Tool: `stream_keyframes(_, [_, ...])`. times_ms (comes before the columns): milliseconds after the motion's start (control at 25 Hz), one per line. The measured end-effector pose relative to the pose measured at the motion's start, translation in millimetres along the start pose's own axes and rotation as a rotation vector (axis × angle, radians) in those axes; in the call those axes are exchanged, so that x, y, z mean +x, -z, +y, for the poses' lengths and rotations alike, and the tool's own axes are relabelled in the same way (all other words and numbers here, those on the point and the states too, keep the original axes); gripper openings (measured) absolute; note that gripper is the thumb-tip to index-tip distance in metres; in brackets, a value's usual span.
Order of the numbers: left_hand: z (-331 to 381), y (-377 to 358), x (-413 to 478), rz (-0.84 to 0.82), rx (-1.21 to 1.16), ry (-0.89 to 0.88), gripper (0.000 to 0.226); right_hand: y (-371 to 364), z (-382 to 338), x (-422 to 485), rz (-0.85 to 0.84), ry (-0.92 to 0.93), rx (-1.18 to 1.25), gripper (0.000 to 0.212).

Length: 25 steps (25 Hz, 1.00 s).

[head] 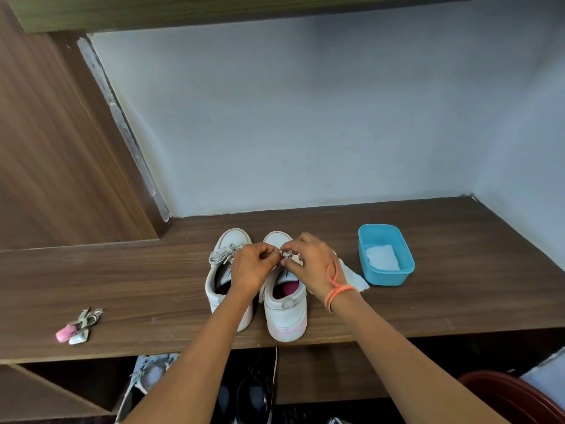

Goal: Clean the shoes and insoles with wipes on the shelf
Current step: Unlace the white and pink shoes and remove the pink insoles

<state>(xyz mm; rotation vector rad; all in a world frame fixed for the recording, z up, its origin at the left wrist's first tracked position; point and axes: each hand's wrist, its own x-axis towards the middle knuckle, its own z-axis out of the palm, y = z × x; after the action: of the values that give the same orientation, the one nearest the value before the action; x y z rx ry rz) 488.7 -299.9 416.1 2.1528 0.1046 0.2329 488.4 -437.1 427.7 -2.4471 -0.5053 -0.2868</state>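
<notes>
Shoe [287,313], white, pale pink sole: it stands on the shelf [428,307] directly under our fingers [269,250], toe to the wall and heel at the front edge. Pink lining shows in its opening.

Lace [286,254], grey-white: our left hand [252,267] and right hand [308,264] meet over the shoe's tongue. The fingers of both are curled and pinch the lace between thumb and fingertips. How the lace is knotted, we cannot tell.

Second shoe [227,240], white: it stands just left of our fingers, close beside the first and partly behind our left wrist. Its laces [221,254] lie loose.

Wipe [351,278], white, spread flat on the shelf just right of our right hand.

Tub [388,276], blue plastic, open: it sits further right of our fingers, just beyond the wipe, with folded wipes [382,257] inside.

Thread [337,292], orange, wound round our right wrist.

Keys [79,324] with a pink fob: well to the left of our fingers, near the shelf's front edge.

Lower compartment, below our forearms: a pale shoe [146,377] and dark shoes [253,390].

Basin [513,396], red-brown, at the lower right corner.
</notes>
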Motion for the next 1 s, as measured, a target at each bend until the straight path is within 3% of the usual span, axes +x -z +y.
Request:
stream_keyframes(160, [0.4, 2.8, -0.7, -0.053, -0.044, 0.052, 0.020, 0.7, 1.2, 1.4, 0.021, 0.124, -0.281, 0.021])
stream_keyframes(440, [-8.2, 0.8, 1.7, -0.156, -0.142, 0.118, 0.023, 7.1, 0.4, 0.3, -0.039, 0.137, -0.448, 0.028])
stream_keyframes(560, [-3.8, -0.2, -0.7, -0.153, -0.176, 0.142, 0.017, -3.2, 4.1, -3.7, 0.026, -0.059, -0.327, 0.023])
stream_keyframes(680, [-3.1, -6.2, -2.0, -0.136, -0.165, 0.182, 0.019, -16.4, 2.2, -5.0, 0.101, -0.407, 0.098, 0.016])
stream_keyframes(720, [-2.5, -6.9, -0.4, -0.129, -0.172, 0.205, 0.021, -17.5, 0.8, -5.1, 0.100, -0.397, 0.120, 0.014])
stream_keyframes(880, [6.4, -4.2, 1.9, -0.187, -0.279, 0.294, 0.028, -12.2, 3.9, -5.1, 0.049, -0.065, -0.168, 0.020])
stream_keyframes(1000, [15.8, -3.4, 0.9, -0.224, -0.374, 0.353, 0.028, -7.3, 3.3, 4.0, 0.044, -0.164, -0.030, 0.011])
